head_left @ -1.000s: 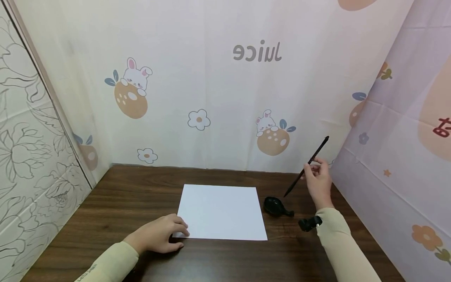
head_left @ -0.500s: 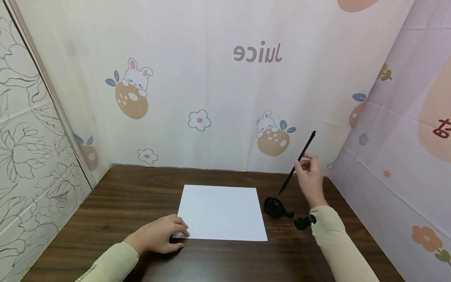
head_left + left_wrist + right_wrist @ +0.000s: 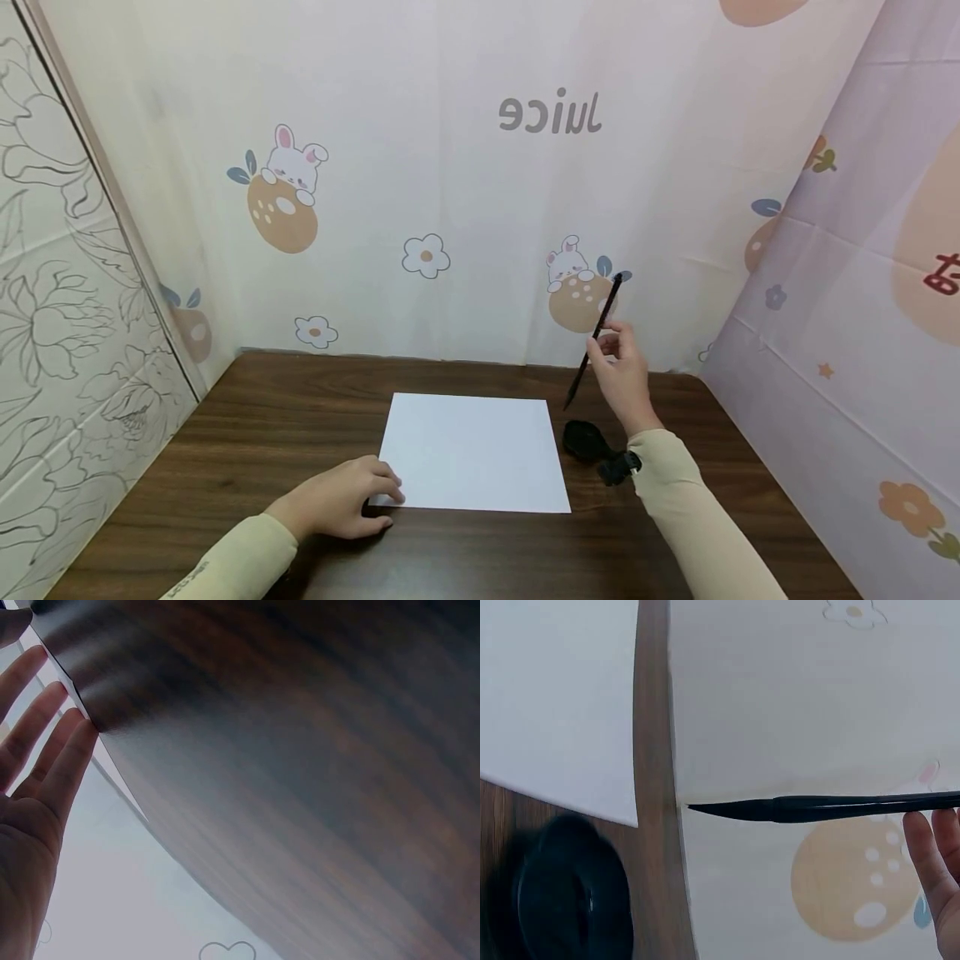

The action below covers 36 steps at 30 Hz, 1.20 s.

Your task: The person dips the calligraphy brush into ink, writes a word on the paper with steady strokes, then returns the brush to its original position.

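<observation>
A black brush is pinched in my right hand, its dark tip pointing down near the paper's far right corner. In the right wrist view the brush lies across the picture, its tip off any surface. A white sheet of paper lies flat on the table. My left hand rests at its near left corner, fingertips on the paper and thumb on the wood. In the left wrist view the fingers of the left hand are extended and touch the sheet. Right of the paper sits a black dish, its handle hidden behind the wrist camera.
The dark wooden table ends at a printed curtain behind. Further patterned sheets close off the left and right sides. A black wrist camera sits over the right sleeve, close to the dish.
My right hand has moved left with the brush, from right of the dish to above and beyond it, and the brush stands more upright. The left hand and paper have stayed put.
</observation>
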Each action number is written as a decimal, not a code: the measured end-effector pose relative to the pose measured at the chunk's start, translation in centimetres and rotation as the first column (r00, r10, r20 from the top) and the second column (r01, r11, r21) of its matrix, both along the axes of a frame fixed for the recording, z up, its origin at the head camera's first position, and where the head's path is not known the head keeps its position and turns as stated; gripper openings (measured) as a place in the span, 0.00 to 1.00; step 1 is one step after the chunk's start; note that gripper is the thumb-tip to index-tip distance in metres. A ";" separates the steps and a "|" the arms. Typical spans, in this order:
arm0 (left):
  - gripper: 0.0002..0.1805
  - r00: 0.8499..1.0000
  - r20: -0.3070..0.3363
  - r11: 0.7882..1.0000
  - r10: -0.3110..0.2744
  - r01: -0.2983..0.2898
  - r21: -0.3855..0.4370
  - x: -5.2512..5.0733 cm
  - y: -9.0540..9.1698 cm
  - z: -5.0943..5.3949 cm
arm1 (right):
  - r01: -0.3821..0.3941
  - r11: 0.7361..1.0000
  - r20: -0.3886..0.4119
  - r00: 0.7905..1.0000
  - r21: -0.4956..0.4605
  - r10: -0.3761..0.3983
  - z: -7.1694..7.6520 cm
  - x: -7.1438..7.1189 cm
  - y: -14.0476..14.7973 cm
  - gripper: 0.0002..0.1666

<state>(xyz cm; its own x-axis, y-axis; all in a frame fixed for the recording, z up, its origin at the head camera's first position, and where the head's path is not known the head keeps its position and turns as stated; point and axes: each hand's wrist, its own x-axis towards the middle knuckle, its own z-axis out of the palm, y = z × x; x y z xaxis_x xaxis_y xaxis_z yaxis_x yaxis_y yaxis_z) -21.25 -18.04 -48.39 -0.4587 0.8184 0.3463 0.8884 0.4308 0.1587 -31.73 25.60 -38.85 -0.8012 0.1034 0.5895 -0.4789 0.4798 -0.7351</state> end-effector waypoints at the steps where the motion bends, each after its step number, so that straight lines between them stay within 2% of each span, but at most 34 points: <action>1: 0.11 1.000 0.003 1.000 0.005 -0.005 -0.002 0.0 0.0 0.0 | -0.009 1.000 -0.003 1.000 0.000 0.009 0.0 -0.1 -0.3 0.21; 9: 0.11 1.000 0.005 1.000 -0.001 0.001 -0.001 0.0 0.0 0.0 | -0.088 0.995 -0.009 0.996 -0.039 0.087 -0.2 -0.3 -3.8 0.20; 16: 0.11 1.000 -0.002 1.000 -0.007 0.007 0.003 0.0 0.0 0.0 | -0.139 0.990 -0.009 0.990 -0.008 0.138 2.4 2.1 -8.0 0.20; 23: 0.11 1.000 0.000 1.000 0.019 -0.019 -0.011 0.0 0.0 -0.1 | -0.191 0.982 -0.047 0.980 0.002 0.191 2.7 2.1 -10.5 0.19; 30: 0.11 0.999 0.014 0.999 0.030 -0.029 -0.026 0.0 0.0 -0.1 | -0.243 0.970 -0.075 0.967 0.026 0.244 2.6 1.8 -12.5 0.18; 36: 0.11 1.000 0.009 1.000 0.021 -0.021 -0.019 0.0 0.0 0.0 | -0.266 0.964 -0.045 0.963 0.013 0.266 -0.2 -0.9 -13.7 0.18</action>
